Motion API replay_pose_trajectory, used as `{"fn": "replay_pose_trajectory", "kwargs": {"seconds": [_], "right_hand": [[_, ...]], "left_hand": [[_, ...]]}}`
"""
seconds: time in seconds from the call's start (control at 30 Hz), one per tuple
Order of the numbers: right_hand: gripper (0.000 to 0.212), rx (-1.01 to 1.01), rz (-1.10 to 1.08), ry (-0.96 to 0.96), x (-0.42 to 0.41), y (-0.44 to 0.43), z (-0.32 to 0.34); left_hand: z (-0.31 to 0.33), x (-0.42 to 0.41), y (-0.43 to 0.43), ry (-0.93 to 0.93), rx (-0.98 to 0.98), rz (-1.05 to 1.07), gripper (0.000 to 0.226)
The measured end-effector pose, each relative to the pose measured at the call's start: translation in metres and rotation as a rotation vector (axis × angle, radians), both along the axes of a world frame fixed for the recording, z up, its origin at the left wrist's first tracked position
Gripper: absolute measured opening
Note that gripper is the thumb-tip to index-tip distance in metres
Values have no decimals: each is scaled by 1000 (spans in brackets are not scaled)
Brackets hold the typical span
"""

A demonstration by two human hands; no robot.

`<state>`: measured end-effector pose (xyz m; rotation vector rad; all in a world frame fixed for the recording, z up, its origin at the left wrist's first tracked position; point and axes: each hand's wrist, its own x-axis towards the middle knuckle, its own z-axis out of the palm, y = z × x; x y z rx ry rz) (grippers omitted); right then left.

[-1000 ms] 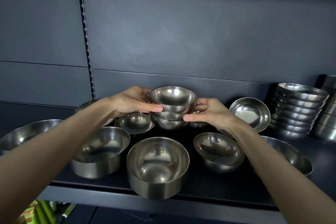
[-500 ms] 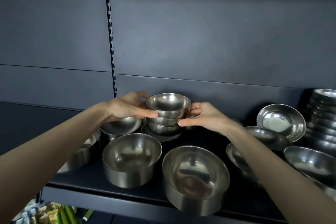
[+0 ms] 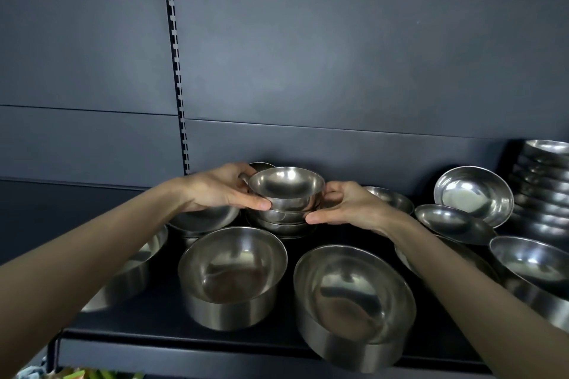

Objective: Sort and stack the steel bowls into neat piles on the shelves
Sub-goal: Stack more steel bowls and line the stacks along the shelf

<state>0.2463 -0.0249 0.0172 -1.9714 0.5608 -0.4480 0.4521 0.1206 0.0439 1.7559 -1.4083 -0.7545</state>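
A small stack of steel bowls (image 3: 286,194) stands near the back of the dark shelf (image 3: 160,320), its top bowl open upward. My left hand (image 3: 220,189) grips the stack's left side and my right hand (image 3: 348,208) grips its right side, thumbs under the top bowl's rim. Two deep steel bowls, one (image 3: 232,277) left of the other (image 3: 354,304), sit at the shelf's front edge below the stack. A shallow bowl (image 3: 204,220) lies partly hidden under my left wrist.
A tall pile of nested bowls (image 3: 545,191) stands at the far right. A tilted bowl (image 3: 474,194) leans beside it, with shallow bowls (image 3: 452,223) and a wide bowl (image 3: 532,268) in front. Another wide bowl (image 3: 135,268) sits at left. A slotted upright (image 3: 177,71) runs up the back panel.
The view has swung left, so the bowls sit further right in frame. Both hands keep their grip on the small stack, which stays near the back of the shelf.
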Motion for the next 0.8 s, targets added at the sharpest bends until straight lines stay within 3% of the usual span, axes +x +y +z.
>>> {"fn": "replay_pose_trajectory", "kwargs": {"seconds": [0.47, 0.8], "right_hand": [[29, -6, -41, 2, -28, -2, 1], [48, -75, -73, 34, -28, 8, 3]], "left_hand": [[-6, -18, -11, 104, -13, -53, 46], [-5, -18, -5, 151, -4, -34, 65]]}}
